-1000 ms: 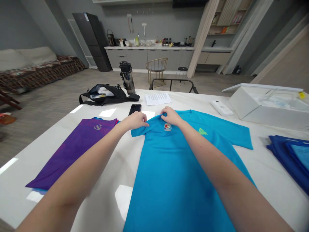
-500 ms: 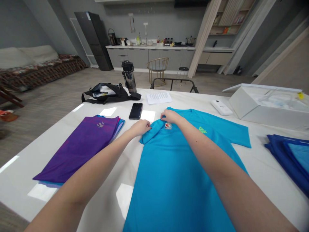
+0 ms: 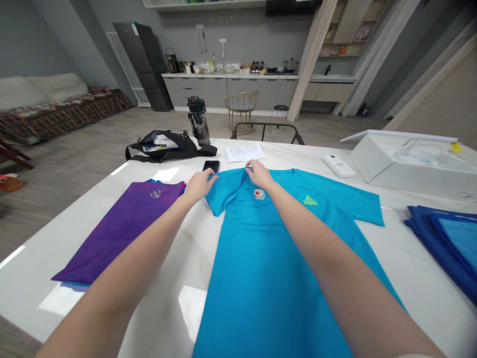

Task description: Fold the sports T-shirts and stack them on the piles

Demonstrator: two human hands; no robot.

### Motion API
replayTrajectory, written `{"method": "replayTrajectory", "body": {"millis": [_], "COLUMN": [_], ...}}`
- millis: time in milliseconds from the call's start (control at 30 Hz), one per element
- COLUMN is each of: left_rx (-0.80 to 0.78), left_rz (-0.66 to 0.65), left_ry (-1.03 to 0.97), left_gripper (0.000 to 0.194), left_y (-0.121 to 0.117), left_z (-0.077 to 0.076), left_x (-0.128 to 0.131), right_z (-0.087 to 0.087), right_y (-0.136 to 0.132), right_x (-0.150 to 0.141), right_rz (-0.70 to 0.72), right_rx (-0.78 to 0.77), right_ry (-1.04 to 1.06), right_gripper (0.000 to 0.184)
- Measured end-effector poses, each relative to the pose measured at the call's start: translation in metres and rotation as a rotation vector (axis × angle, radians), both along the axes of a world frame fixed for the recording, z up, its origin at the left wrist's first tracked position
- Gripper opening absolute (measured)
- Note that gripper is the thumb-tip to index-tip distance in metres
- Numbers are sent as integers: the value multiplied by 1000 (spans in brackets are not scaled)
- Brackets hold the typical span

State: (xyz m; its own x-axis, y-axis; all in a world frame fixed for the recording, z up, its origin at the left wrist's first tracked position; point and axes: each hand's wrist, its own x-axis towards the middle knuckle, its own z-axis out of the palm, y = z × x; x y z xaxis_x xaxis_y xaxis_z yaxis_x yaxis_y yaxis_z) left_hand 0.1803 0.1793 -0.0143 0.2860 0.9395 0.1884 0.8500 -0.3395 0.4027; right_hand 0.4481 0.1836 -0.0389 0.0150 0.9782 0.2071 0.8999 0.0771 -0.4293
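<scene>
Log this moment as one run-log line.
left hand: holding blue T-shirt shoulder | right hand: pinching its collar | beside: folded purple shirt

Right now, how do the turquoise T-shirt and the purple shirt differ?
The turquoise T-shirt lies spread out, sleeves open; the purple shirt is folded flat. Turquoise T-shirt: red-star badge, green logo; purple shirt: grey logo. The left hand and right hand grip the turquoise T-shirt's neckline, not the purple shirt. Both lie on the white table.
</scene>
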Motion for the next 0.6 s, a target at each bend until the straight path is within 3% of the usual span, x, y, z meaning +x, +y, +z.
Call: {"method": "replayTrajectory", "body": {"millis": [100, 200, 333, 600], "left_rx": [-91, -131, -10, 238], "left_rz": [30, 67, 116, 390], "left_ry": [60, 54, -10, 58], "left_gripper": [23, 21, 24, 39], "left_y": [17, 24, 25, 28], "left_z": [-11, -18, -17, -8], "left_x": [-15, -20, -19, -8], "right_z": [-9, -14, -17, -25], "right_y": [9, 15, 24, 25], "right_x": [1, 10, 18, 6], "right_rz": [-151, -180, -100, -112], "right_rx": [-96, -147, -140, 47], "right_ry": [-144, -221, -233, -21], "right_gripper": [42, 33, 24, 37]}}
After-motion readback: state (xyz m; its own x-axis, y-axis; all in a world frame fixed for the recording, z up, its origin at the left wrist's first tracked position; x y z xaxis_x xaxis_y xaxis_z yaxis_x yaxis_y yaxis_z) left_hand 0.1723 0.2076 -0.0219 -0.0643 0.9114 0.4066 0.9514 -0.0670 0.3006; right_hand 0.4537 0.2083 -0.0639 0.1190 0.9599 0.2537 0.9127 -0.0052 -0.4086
